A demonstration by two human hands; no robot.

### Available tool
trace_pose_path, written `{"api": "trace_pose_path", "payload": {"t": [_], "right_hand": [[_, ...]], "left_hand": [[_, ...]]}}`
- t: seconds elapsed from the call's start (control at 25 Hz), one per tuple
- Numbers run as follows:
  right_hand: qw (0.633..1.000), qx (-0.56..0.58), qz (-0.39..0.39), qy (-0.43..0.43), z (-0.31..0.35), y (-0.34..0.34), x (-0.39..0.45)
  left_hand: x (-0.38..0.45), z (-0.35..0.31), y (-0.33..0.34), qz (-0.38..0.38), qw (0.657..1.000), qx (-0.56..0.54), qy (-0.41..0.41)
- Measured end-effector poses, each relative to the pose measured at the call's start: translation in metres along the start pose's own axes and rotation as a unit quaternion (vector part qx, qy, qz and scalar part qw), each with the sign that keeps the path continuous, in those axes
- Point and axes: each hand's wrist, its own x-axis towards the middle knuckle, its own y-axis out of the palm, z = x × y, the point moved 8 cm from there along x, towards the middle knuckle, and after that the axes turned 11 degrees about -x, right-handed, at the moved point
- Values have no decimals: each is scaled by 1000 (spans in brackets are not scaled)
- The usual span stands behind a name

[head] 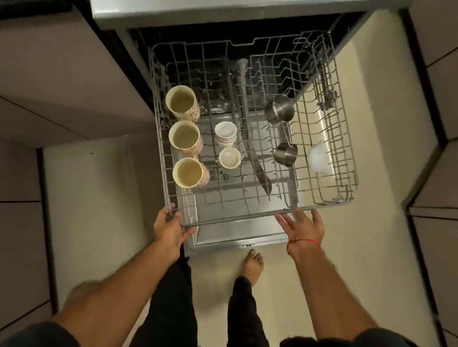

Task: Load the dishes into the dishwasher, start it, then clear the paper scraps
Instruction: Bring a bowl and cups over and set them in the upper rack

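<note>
Head view: left hand [169, 225] curled over the near-left corner of the upper rack [234, 217], fingers gripping the wire rim. Right hand [303, 225] flat, fingers straight, touching the near rail toward the right. Rack pulled out over the open dishwasher door [240, 236]. Inside, along the left edge, three mugs [184, 136] in a row; beside them two small white cups [225, 134]; mid-rack a knife [261, 174]; right of it two steel measuring cups [280, 112]; farther right a white lid-like piece [320, 158], blurred.
</note>
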Motion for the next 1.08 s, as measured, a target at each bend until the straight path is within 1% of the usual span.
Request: {"api": "trace_pose_path", "payload": {"t": [0.08, 0.16, 0.28, 0.4, 0.44, 0.6, 0.76, 0.88, 0.96, 1.04, 1.08], "right_hand": [[999, 9, 35, 6, 1, 17, 5], [999, 34, 39, -6, 10, 34, 9], [997, 29, 56, -45, 28, 70, 23], [994, 18, 71, -77, 48, 106, 43], [992, 7, 86, -89, 56, 121, 50], [973, -105, 115, -168, 88, 180, 88], [953, -145, 151, -220, 110, 230, 124], [926, -174, 183, -280, 124, 266, 132], [911, -203, 191, -304, 131, 288, 129], [909, -222, 173, -307, 137, 299, 132], [912, -214, 168, -308, 143, 304, 136]], "left_hand": [[7, -14, 5, -25, 999, -14, 17], [17, -35, 14, -30, 999, -20, 28], [38, -65, 32, -17, 998, -31, 44], [57, -97, 57, 14, 995, -57, 78], [64, -109, 67, 21, 993, -73, 89], [101, -159, 106, 58, 982, -135, 119], [136, -199, 140, 92, 979, -124, 130], [148, -226, 171, 113, 974, -126, 154], [152, -243, 190, 110, 969, -136, 173], [155, -256, 203, 88, 967, -145, 188], [157, -263, 208, 82, 967, -147, 193]]}}
